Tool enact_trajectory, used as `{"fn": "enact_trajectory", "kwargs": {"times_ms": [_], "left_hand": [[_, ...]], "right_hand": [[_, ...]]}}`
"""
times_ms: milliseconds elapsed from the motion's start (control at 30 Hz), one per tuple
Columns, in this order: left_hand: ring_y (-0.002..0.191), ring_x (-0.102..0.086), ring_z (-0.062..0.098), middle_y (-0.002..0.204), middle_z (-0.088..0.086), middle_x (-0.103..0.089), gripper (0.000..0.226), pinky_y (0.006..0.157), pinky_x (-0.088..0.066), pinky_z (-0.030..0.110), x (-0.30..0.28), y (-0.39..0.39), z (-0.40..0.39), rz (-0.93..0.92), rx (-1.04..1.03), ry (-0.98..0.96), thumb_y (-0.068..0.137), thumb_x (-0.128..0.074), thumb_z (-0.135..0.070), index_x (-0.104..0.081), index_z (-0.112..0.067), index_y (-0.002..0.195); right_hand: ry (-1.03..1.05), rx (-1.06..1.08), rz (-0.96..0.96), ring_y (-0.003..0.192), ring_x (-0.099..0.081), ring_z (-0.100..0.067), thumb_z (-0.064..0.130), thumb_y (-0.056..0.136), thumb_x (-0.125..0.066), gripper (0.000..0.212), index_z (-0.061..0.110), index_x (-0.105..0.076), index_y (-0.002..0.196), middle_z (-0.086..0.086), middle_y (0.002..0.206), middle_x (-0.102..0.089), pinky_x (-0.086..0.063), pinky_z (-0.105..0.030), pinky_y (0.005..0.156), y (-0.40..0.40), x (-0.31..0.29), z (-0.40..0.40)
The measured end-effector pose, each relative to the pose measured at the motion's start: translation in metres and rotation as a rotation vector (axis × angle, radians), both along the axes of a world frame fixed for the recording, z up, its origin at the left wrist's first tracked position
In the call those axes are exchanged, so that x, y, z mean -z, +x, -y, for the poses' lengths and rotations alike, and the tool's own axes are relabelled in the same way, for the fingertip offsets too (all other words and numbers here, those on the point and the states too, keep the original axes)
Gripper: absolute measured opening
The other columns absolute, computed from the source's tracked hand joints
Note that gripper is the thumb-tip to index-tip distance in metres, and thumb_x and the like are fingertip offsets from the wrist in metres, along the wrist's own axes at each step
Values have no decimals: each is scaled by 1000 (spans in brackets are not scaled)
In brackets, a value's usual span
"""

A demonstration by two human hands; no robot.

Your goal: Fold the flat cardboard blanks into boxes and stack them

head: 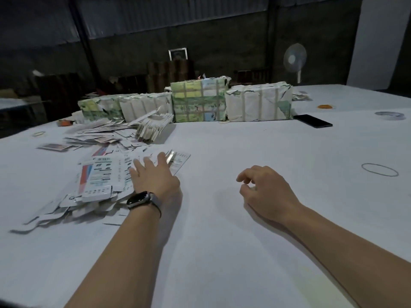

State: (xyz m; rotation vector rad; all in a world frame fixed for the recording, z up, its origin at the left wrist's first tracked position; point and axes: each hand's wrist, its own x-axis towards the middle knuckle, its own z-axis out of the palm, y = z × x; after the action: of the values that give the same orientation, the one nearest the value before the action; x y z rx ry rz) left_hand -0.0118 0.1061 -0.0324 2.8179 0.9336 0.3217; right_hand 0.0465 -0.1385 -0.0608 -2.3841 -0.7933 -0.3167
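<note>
Head view, dim room, large white table (222,252). Left hand (153,176) reaches toward 11 o'clock, fingers straight and spread, lying flat on a printed flat blank (178,162) at the right edge of a loose heap of blanks (97,181); nothing pinched, the palm is just laid on the card. A dark watch (140,199) sits on the left wrist. Right hand (264,190) hangs over bare table at 1 o'clock, well apart from the blanks, fingers loosely curled downward, thumb near the forefinger, holding nothing; whether the fingertips touch the table cannot be told. The heap spreads from 9 to 11 o'clock, white cards with red and blue print, some overlapping, some with cut tabs sticking out at the near edge. Farther out at 11 o'clock lies a second scatter of cards (100,134), with a slanted stack (153,127) leaning just beside it. Behind these, from 11 to 1 o'clock, a row of wrapped bundles (195,103) bound with tape stands along the table. A black phone (312,121) lies at 1 o'clock just right of the bundles. A rubber band (379,169) lies at 2 o'clock, a tape roll (389,114) farther out. A standing fan (294,58) is behind the table.
</note>
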Motion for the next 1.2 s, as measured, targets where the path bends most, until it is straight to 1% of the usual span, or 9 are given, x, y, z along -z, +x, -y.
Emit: {"fn": "enact_trajectory", "kwargs": {"times_ms": [233,367,467,633,867,1000,1067,1133,1200], "left_hand": [[114,-55,37,129,13,-52,48,85,-47,43,-5,-4,4,39,120,4,95,-51,-15,-38,-20,141],[126,-49,32,137,6,-49,58,100,-42,48,-4,-2,18,157,236,34,91,-66,-32,-41,-30,143],[136,-39,37,150,6,-38,61,111,-32,57,-2,-1,18,76,184,-14,93,-60,-33,-31,-36,147],[119,-55,34,133,9,-58,61,95,-48,45,-1,1,26,65,290,-40,95,-54,-20,-31,-27,151],[89,-48,30,117,14,-60,73,73,-39,36,-13,-4,41,84,422,-123,93,-44,-4,-20,-28,157],[64,-44,20,78,2,-52,82,52,-28,35,-25,-8,59,477,434,-1,85,-40,8,-24,-27,157],[70,-57,21,92,8,-66,76,52,-42,37,-27,-9,70,675,556,-118,90,-39,6,-26,-30,156],[101,-69,26,126,6,-67,63,75,-59,47,-29,-12,86,749,689,-452,99,-40,-7,-25,-35,154],[105,-71,15,117,-5,-73,58,79,-58,44,-26,-12,97,710,694,-863,102,-41,-9,-26,-34,152]], "right_hand": [[2,-28,0,96,-44,-3,28,94,-55,17,33,-66,105,23,88,-51,-40,-29,85,-2,0,0],[-7,-39,0,97,-45,-4,27,94,-54,16,32,-66,104,22,87,-51,-43,-31,88,-4,-1,1],[-5,-41,-3,98,-45,-6,26,94,-55,16,31,-66,104,21,88,-51,-43,-32,88,-4,-2,1],[2,-39,-4,97,-46,-6,26,93,-55,16,31,-67,104,21,88,-50,-42,-30,85,-3,-2,0],[49,-44,-20,99,-49,-8,25,93,-55,20,30,-67,109,19,94,-56,-43,-31,89,-3,-2,0],[166,-40,-48,94,-54,-9,31,96,-54,25,31,-63,119,20,89,-59,-45,-32,87,-2,-4,0],[339,-39,-100,86,-58,-5,36,97,-55,27,31,-59,123,16,89,-61,-47,-28,82,-2,-5,0],[544,-38,-191,86,-59,-3,40,99,-54,31,34,-54,129,12,91,-64,-47,-25,79,-2,-8,0],[686,-63,-280,90,-63,-8,41,101,-50,30,34,-51,130,6,97,-66,-52,-33,83,-3,-12,-2]]}}
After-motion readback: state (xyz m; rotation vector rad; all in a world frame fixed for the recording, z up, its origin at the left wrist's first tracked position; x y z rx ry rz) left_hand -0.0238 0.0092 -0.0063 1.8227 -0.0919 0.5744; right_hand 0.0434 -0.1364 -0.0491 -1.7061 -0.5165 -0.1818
